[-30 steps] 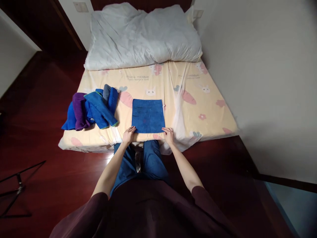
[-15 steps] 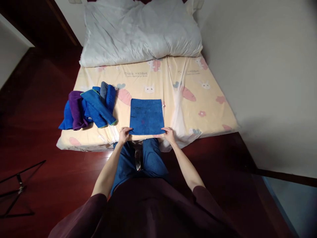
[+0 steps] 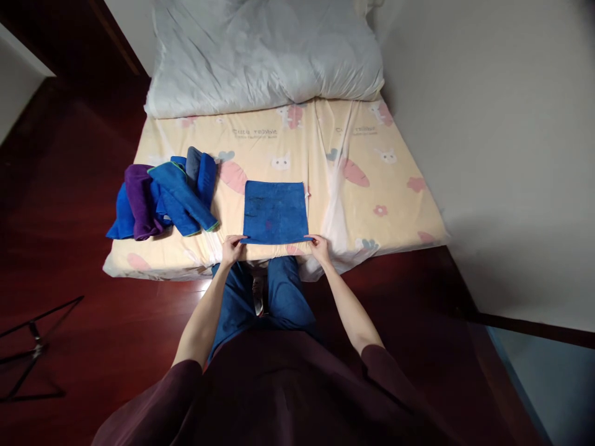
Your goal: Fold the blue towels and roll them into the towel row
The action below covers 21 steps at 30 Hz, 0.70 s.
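A blue towel (image 3: 275, 212) with dark stains lies flat on the bed, its near edge turned up in a narrow fold. My left hand (image 3: 231, 249) pinches the near left corner of this towel. At the near right corner, my right hand (image 3: 318, 249) grips the same edge between thumb and fingers. To the left lies a heap of rolled towels: a purple one (image 3: 141, 201), a blue one with green trim (image 3: 183, 197), a grey one (image 3: 193, 166) and other blue ones partly hidden beneath.
The bed (image 3: 390, 210) has a cream sheet printed with rabbits and carrots. A large pale quilt (image 3: 264, 59) lies across its far end. A wall (image 3: 502, 155) runs along the right. Black stand legs (image 3: 36, 350) rest on the dark red floor (image 3: 134, 334) at left.
Both hands have lifted the towel's near edge slightly away from me, and that edge now curls into a narrow fold. The camera view has shifted a little.
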Tool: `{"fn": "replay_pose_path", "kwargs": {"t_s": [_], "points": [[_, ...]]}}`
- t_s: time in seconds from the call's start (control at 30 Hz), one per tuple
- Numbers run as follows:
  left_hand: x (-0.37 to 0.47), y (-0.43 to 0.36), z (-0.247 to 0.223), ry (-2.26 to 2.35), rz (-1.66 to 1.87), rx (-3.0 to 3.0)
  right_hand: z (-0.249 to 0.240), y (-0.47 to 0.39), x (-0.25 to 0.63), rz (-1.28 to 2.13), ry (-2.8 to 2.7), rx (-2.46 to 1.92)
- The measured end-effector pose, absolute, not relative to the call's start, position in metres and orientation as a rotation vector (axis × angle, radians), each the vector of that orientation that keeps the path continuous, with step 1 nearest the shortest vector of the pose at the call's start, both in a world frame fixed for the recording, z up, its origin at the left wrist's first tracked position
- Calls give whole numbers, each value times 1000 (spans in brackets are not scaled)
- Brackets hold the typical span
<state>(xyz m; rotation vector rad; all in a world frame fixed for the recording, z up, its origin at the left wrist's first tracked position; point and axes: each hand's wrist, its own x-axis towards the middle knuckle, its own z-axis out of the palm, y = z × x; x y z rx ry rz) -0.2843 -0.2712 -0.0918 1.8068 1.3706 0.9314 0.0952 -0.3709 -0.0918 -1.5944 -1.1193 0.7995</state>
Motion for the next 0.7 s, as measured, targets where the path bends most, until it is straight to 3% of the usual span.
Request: {"fn": "replay_pose_path", "kwargs": {"t_s": [0.7], "points": [[-278,-269,-100,1548,978,1693,-99,-360,91,702,-932,-1713]]}}
